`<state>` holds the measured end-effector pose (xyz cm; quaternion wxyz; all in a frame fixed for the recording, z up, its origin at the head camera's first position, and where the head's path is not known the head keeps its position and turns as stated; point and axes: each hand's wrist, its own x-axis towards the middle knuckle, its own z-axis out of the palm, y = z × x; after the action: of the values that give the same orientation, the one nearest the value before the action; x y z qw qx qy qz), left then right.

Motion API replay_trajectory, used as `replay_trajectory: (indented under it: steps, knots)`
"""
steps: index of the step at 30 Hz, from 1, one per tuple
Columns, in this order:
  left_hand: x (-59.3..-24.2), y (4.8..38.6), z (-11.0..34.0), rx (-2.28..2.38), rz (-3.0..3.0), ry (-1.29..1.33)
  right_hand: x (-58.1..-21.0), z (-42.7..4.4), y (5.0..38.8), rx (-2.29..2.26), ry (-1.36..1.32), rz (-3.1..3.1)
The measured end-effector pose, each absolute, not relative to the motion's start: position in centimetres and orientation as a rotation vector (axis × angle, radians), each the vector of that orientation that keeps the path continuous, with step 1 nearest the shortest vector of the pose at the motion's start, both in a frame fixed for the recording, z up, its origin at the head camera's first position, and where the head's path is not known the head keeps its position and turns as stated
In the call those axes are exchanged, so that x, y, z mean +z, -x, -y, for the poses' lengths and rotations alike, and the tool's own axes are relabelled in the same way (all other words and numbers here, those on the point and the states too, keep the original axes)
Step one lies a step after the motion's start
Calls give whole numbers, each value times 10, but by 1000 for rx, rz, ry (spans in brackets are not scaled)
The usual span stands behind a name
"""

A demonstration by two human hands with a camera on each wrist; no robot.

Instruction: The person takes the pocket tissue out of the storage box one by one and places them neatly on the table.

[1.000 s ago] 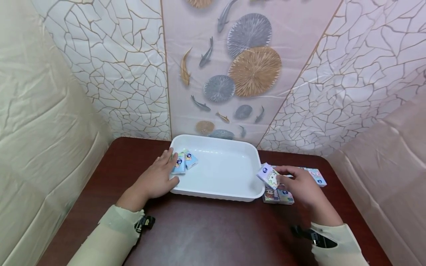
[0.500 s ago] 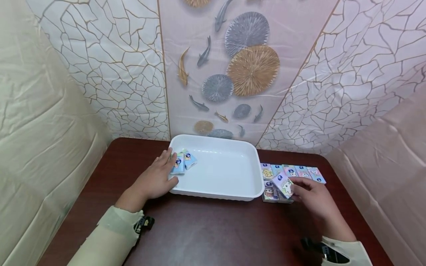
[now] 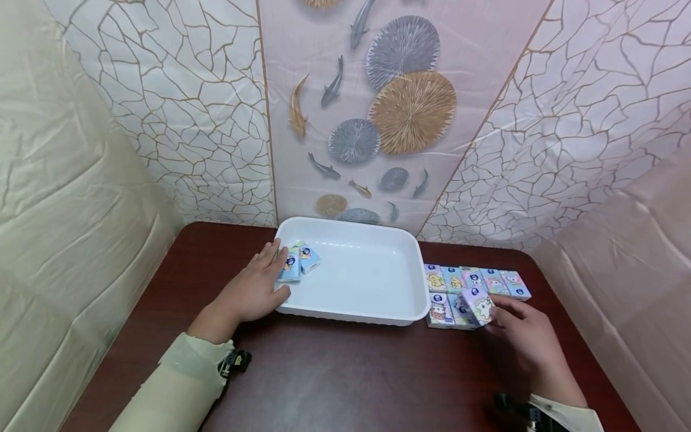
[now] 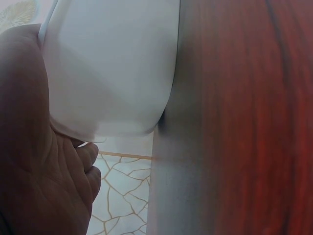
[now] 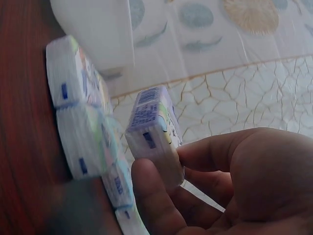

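My left hand [image 3: 254, 288] lies over the left rim of a white plastic tray [image 3: 356, 313], fingers stretched along it and thumb near the front corner. In the left wrist view, the hand [image 4: 54, 171] touches the outside of the tray [image 4: 112, 63]. My right hand [image 3: 531, 336] pinches a purple pocket tissue pack [image 3: 477, 306] between thumb and fingers. The right wrist view has this tissue pack [image 5: 154, 132] tilted, apart from the packs on the table. Just left of it lie a front-row tissue pack [image 3: 439, 311] and another, partly covered in the head view.
A back row of several tissue packs [image 3: 453, 279] runs right from the tray's right side. Inside the tray, at its left end, lie blue tissue packs [image 3: 309, 259]. A patterned cloth [image 3: 216, 120] hangs behind the dark red table [image 3: 345, 378].
My right hand has moved right and slightly toward me with the tissue pack, from the tray's right rim to the front row's right end. The left hand stays put.
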<state>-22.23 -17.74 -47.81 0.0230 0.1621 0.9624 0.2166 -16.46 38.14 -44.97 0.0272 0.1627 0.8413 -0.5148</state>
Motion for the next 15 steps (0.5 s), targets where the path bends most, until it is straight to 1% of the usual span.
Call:
replay_trajectory:
  steps: [9, 15]
  knots:
    - [-478, 222, 176, 667, -2978, -499, -458, -396, 165, -1638, -708, -2548]
    - [-478, 223, 176, 669, -2985, -501, -464, -403, 166, -1679, -749, -2544]
